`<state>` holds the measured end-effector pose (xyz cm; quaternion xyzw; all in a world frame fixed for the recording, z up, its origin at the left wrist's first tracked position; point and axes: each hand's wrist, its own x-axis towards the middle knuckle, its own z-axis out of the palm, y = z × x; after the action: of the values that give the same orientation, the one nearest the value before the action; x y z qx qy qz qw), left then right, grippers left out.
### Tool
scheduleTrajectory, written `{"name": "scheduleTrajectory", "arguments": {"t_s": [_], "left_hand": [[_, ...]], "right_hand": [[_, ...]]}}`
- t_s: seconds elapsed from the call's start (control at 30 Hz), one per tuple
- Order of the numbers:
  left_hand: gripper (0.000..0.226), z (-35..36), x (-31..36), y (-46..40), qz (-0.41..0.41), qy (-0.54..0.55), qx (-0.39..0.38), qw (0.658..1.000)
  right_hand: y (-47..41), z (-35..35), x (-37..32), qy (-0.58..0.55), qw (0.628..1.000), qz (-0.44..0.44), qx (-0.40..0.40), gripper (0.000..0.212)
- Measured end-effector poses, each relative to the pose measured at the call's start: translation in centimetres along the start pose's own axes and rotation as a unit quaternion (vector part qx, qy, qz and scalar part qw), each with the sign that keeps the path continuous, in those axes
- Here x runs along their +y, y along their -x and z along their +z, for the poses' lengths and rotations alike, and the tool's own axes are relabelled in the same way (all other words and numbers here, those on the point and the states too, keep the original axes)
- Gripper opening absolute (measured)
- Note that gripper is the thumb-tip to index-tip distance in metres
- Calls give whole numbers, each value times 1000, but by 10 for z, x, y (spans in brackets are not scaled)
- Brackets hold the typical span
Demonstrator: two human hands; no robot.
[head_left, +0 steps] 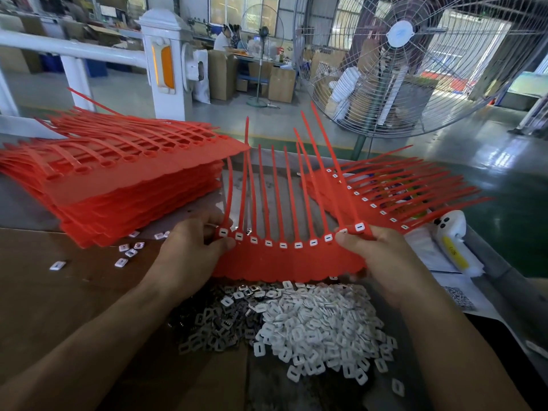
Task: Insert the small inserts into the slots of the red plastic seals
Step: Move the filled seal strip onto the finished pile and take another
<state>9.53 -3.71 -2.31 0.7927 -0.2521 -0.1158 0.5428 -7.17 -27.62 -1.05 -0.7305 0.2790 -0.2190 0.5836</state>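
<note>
I hold a joined strip of red plastic seals [284,262] above the table, its thin tails pointing away from me. White inserts sit in the slots along its top row. My left hand [189,253] grips the strip's left end, thumb on top near the first slot. My right hand [382,256] pinches the right end by the last slots. Below the strip lies a heap of loose small inserts [296,321], white ones to the right and darker metallic ones to the left.
A tall stack of red seal strips [124,179] lies at the left. Another strip pile with white inserts [394,197] fans out at the right, beside a white bottle [450,232]. Loose inserts [127,253] lie scattered on the cardboard. A large fan [400,63] stands behind the table.
</note>
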Motion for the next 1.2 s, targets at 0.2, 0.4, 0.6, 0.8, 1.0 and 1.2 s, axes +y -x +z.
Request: {"name": "scheduleTrajectory", "arguments": {"t_s": [0.2,0.4,0.6,0.8,1.0,1.2], "left_hand": [[23,2,0,1,17,16,0,1000],[25,2,-4,0,32,39,14,999],[32,4,-8,-3,41,39,13,998],[53,5,-8,-6,74,-29,-7,997],[55,7,-6,-3,104,-55,3,993],[44,9,-4,1,122,-74,15,990]], "right_hand": [[4,-5,-2,46,999,-4,-17,4],[9,-2,-13,-5,999,-24,46,7],[9,-2,-12,45,997,-31,52,11],[5,-6,-11,58,990,-72,106,9],[-6,-9,-10,-11,980,-74,182,10],[-31,-12,-1,-176,963,-12,205,12]]}}
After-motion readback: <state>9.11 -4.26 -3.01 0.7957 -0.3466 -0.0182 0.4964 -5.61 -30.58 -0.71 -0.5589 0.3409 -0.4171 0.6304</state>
